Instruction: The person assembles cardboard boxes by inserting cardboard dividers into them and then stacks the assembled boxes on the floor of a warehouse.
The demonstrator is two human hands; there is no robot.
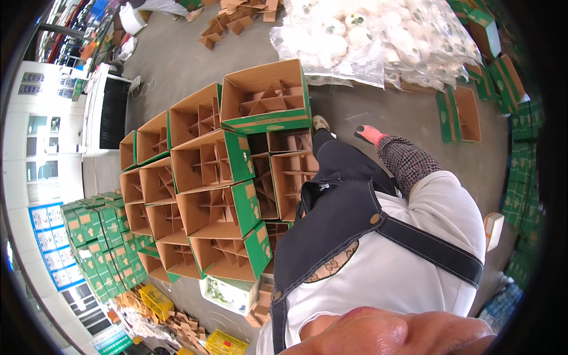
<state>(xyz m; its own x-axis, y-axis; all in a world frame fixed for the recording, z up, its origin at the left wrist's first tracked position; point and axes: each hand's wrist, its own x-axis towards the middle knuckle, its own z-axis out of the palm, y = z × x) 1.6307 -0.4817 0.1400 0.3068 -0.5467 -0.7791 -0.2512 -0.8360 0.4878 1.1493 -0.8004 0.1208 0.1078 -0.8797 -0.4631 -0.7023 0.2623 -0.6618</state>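
Observation:
My right hand [370, 135] wears a pink glove with dark fingertips and hangs out over the grey floor at the end of a checked sleeve. It is apart from everything around it, and its fingers look loosely open with nothing in them. My left hand is out of sight. Nearest to my body on the left stand rows of open green cartons [247, 155], brown inside and fitted with cardboard dividers. One carton [265, 121] at the far end sits higher than those beside it, close to my shoe. More divided cartons [294, 177] lie lower, right against my dark overalls.
Ahead lies a large heap of white round objects [378, 38] in clear plastic. Loose cardboard pieces [236, 23] are scattered beyond the cartons. Stacked green boxes [100, 236] stand at the left, others [523, 171] along the right. A white foam box [228, 294] and yellow crates [226, 343] are nearer.

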